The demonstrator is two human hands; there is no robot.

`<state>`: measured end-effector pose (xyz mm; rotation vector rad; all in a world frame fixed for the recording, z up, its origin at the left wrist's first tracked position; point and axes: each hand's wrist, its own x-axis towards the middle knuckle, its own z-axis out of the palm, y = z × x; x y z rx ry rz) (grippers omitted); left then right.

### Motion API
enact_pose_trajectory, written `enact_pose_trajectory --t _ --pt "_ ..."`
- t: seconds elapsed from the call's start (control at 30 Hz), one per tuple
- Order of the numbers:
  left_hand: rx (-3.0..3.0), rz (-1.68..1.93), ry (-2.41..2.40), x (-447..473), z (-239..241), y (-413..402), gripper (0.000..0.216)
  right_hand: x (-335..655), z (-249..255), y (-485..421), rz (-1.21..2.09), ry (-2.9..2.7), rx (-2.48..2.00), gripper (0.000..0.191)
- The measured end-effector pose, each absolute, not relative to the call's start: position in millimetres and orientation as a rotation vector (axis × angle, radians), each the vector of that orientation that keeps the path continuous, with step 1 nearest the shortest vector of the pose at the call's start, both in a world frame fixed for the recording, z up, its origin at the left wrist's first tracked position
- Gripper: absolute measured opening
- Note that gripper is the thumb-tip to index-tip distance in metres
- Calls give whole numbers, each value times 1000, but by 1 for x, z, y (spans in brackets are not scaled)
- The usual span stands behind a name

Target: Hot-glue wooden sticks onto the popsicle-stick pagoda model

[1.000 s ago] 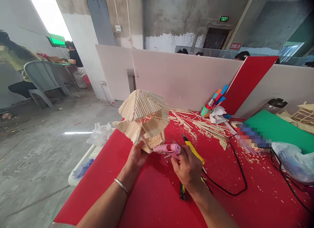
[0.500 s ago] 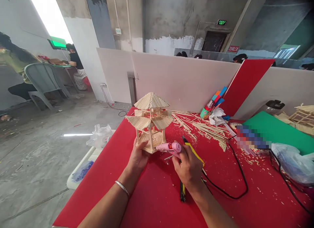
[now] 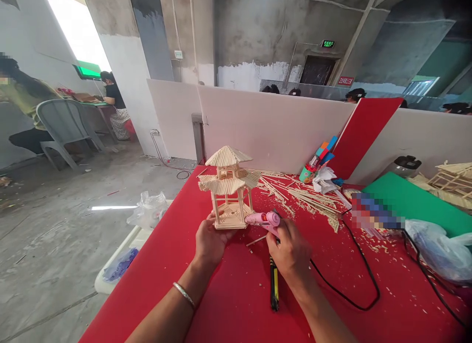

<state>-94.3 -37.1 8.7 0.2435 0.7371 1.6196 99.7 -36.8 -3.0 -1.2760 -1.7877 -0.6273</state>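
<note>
A small two-roofed pavilion model (image 3: pixel 229 186) built of thin wooden sticks stands upright at the middle of the view. My left hand (image 3: pixel 212 242) is closed on its base from the lower left, some fingers hidden beneath it. In my right hand (image 3: pixel 291 247) is a pink hot glue gun (image 3: pixel 271 221), gripped by the handle. Its nozzle points left and meets the base near the model's right front post; whether it touches I cannot tell. Under my right wrist lies a black and yellow tool (image 3: pixel 274 284), partly hidden.
Loose sticks (image 3: pixel 306 193) and shavings lie across the back of the red table (image 3: pixel 228 303). Behind them stands a green cup (image 3: pixel 307 173) of tools. A black cord (image 3: pixel 354 289) loops at right, near a plastic bag (image 3: pixel 438 249) and green board (image 3: pixel 416 195). People sit at far left.
The pavilion model has been turned, so a flat side of its base now faces me. Both hands and the glue gun have shifted slightly right.
</note>
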Motion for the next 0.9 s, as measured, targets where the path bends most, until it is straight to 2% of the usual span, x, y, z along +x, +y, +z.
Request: enact_pose_trajectory --t 0.1,0.3,0.5,0.6,0.8,0.9 --pt "222 1597 810 -94 10 -33 27 102 -4 -36 -654 -1792 -1291 22" --pt "169 1611 1055 -92 2 -28 56 106 1 -37 -659 -1776 -1330 13" --pt "292 1507 1021 -91 3 -31 38 112 4 -34 -620 -1736 -1404 8" --pt "286 1491 994 -93 3 -31 36 111 3 -33 -597 -1736 -1399 8" --pt "253 1571 847 -97 3 -30 72 112 2 -32 -632 -1694 -1403 8" --pt "171 1499 757 -99 5 -30 75 115 3 -31 -649 -1686 -1428 8"
